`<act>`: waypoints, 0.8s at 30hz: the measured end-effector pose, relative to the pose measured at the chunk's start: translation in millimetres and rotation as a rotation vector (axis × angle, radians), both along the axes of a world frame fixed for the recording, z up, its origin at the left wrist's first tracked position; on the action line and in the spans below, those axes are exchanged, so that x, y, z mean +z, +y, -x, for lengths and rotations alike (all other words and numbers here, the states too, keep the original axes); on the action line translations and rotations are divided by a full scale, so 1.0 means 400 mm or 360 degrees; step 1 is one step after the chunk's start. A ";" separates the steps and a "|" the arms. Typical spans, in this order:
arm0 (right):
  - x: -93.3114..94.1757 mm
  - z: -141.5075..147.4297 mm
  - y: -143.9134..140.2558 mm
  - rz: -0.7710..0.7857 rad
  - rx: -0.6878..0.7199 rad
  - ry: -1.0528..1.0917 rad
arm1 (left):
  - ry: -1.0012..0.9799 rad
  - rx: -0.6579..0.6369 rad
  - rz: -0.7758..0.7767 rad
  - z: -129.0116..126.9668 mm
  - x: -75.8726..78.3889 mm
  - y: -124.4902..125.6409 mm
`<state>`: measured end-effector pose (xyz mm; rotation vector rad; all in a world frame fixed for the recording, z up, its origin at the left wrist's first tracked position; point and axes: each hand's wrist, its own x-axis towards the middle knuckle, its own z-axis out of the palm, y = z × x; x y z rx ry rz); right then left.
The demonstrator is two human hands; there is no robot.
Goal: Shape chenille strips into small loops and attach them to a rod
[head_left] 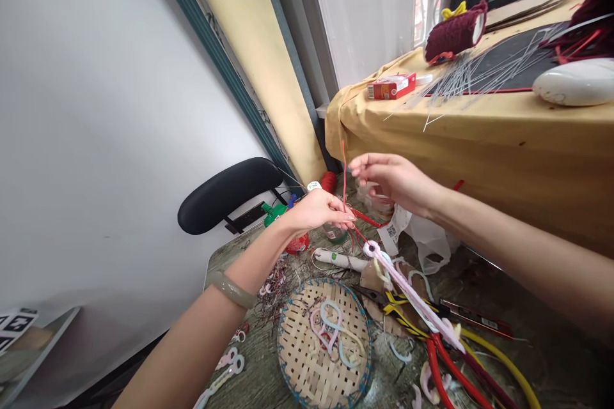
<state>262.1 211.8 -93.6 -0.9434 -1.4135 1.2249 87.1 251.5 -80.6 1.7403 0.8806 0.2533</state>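
Note:
My left hand (319, 209), with a bangle (233, 289) on the forearm, pinches a thin red cord (344, 172). One end of this cord stands up above the fingertips. Its lower part runs down to the ringed end of a long pink-and-white fuzzy strip (407, 291), which lies slanting across the tools. Just right of the cord's upper end, my right hand (396, 180) hovers with loosely bent fingers, apart from the cord and holding nothing that I can see.
Below my hands a woven basket tray (297, 370) holds pastel fuzzy loops. Yellow-handled pliers (403, 313), red-handled pliers (434, 364) and a utility knife (480, 319) lie to its right. A black chair (230, 195) stands behind. On the yellow-clothed table (480, 140) lie many wires (455, 80).

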 end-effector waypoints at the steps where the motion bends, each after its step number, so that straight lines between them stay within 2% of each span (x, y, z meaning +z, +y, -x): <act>1: -0.017 0.002 -0.006 -0.0058 -0.0019 -0.0067 | -0.0022 0.0026 0.0011 0.003 -0.001 -0.002; 6: -0.079 0.018 -0.043 -0.0295 0.0033 -0.0469 | -0.0093 0.0119 0.0050 0.011 0.002 -0.004; 10: -0.084 0.023 -0.052 -0.0444 -0.0096 -0.0697 | -0.0134 0.0172 0.0078 0.010 0.003 -0.004; 14: -0.072 0.003 -0.057 -0.0539 -0.0113 -0.0796 | -0.0185 0.0234 0.0133 0.011 0.001 -0.008; 16: -0.060 -0.014 -0.068 -0.0549 -0.0029 -0.0799 | -0.0215 0.0261 0.0165 0.012 -0.002 -0.009; 21: -0.029 -0.048 -0.104 -0.0427 0.0371 -0.0666 | -0.0274 0.0267 0.0204 0.014 -0.005 -0.012; 24: -0.033 -0.052 -0.105 -0.0258 0.0412 -0.0532 | -0.0286 0.0255 0.0184 0.014 -0.001 -0.014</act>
